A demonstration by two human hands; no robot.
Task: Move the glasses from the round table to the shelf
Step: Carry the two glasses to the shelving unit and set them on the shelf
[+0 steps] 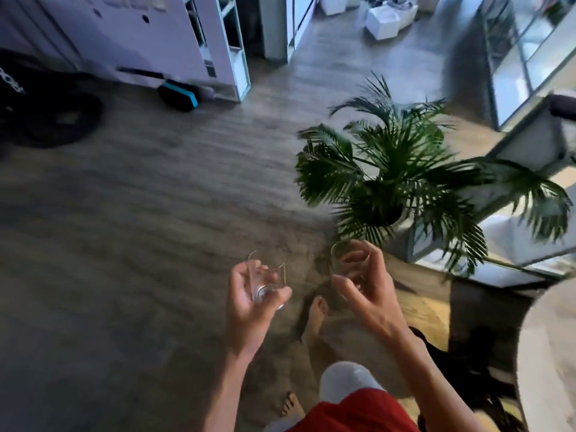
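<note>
Each hand was closed around a clear tumbler: the left hand (pixel 249 302) cradled one glass (pixel 265 280), the right hand (pixel 363 283) another (pixel 349 254), both upright over the floor, with the white shelf unit (pixel 230 48) ahead-left, nearer the left.

Head camera looks steeply down, close over both hands, onto the somewhat blurred floor (pixel 140 213).

One glass (pixel 266 277) was held in the left hand (pixel 249 302), a second glass (pixel 349 260) in the right hand (pixel 366 286), side by side above the floor (pixel 140 229). A potted plant (pixel 396 179) was placed ahead-right, a shelf unit (pixel 224 42) far ahead-left.
</note>
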